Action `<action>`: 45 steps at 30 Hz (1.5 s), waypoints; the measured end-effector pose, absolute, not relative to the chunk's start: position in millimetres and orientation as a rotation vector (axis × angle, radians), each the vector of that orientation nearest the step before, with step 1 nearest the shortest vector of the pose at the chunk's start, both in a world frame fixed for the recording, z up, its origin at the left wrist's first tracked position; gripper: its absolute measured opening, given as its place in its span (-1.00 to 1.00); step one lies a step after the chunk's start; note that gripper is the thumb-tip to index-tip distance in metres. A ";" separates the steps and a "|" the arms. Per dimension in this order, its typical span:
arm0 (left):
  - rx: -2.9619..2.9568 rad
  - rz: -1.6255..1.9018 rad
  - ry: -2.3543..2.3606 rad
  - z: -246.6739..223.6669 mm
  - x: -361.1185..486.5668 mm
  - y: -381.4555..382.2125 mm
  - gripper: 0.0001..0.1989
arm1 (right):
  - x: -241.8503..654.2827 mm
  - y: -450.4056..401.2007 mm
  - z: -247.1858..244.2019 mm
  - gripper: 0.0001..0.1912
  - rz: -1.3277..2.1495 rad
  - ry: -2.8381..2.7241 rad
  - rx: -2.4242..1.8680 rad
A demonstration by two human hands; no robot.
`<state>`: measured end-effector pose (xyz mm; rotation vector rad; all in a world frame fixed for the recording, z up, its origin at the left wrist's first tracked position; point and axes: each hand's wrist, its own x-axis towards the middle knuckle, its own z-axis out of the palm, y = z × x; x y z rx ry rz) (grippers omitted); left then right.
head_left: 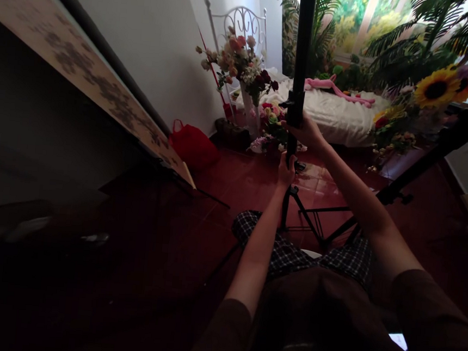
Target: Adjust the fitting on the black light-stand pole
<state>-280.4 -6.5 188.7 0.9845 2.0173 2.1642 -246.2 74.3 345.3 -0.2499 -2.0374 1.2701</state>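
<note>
The head camera looks forward and steeply down from the person's head, over the dark shirt (320,314), at the left hand (287,172) and the right hand (306,132), both fairly near it; past the hands it faces the bed (341,119), well beyond them.

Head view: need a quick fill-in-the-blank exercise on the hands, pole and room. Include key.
1. The left hand grips the black pole ____ the right hand.
2. The bag on the floor is coloured ____.
3. The sunflowers show on the ____ side of the pole in the picture.
4. The long thing lying on the pale bedding is coloured ____.

Missing words: below; red; right; pink.
</note>
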 end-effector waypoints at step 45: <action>1.036 2.117 2.108 178.0 -287.4 -3.6 -0.47 | -167.4 36.0 213.8 -0.61 0.932 -2.148 -0.888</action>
